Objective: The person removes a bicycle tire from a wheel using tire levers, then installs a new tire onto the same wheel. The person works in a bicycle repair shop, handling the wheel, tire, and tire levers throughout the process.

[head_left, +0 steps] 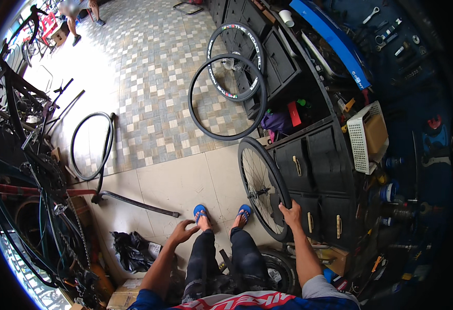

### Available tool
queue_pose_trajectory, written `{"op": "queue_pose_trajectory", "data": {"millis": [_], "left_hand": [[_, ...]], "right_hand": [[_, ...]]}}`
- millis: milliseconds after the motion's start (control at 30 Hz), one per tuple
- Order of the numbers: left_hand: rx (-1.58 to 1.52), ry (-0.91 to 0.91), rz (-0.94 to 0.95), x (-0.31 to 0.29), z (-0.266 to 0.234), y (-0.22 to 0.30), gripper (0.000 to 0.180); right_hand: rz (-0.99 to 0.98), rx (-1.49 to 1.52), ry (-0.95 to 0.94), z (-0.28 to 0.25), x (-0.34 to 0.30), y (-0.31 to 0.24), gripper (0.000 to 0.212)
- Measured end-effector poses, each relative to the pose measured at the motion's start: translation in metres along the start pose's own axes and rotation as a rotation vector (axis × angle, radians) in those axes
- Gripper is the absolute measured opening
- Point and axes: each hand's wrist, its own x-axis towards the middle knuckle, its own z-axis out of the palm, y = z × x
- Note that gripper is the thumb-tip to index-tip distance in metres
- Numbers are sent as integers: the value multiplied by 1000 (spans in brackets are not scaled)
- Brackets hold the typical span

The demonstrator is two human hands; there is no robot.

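Observation:
My right hand (pixel 291 213) is closed around the tyre of a black spoked bicycle wheel (pixel 277 173). The wheel stands upright on the floor at my right, tilted slightly, beside the dark drawer cabinet (pixel 317 168). Its hub and thin spokes face toward my left. My left hand (pixel 183 232) hangs in front of my left leg with nothing in it, fingers apart. Ahead, a loose black tyre (pixel 191 106) leans by a second wheel (pixel 258 49) with pale lettering on its deep rim.
Bicycle frames and parts (pixel 27 139) crowd the left side. A floor pump hose or tube (pixel 138 204) and a looped tyre (pixel 73 150) lie on the tiles. A black plastic bag (pixel 131 253) sits near my left leg. A white basket (pixel 359 142) tops the cabinet. Another person (pixel 76 15) is far left.

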Motion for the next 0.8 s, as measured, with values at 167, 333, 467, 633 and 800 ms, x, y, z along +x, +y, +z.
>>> {"op": "queue_pose_trajectory", "data": {"millis": [167,333,467,633,800], "left_hand": [[-51,19,-300,-80,-57,-99,71],[-55,18,-414,-127,-66,-113,55],[-203,-20,-474,-131,-61,-91,54],[-202,-10,-504,-107,-73,-53,61],[-301,53,-448,-76,-100,-16,62]], "right_hand": [[99,16,-50,-22,11,56,45],[446,-356,34,-43,19,77,86],[672,-448,25,-62,25,65,89],[653,-505,111,-58,25,45,85],[438,-542,188,-19,33,10,91]]}}
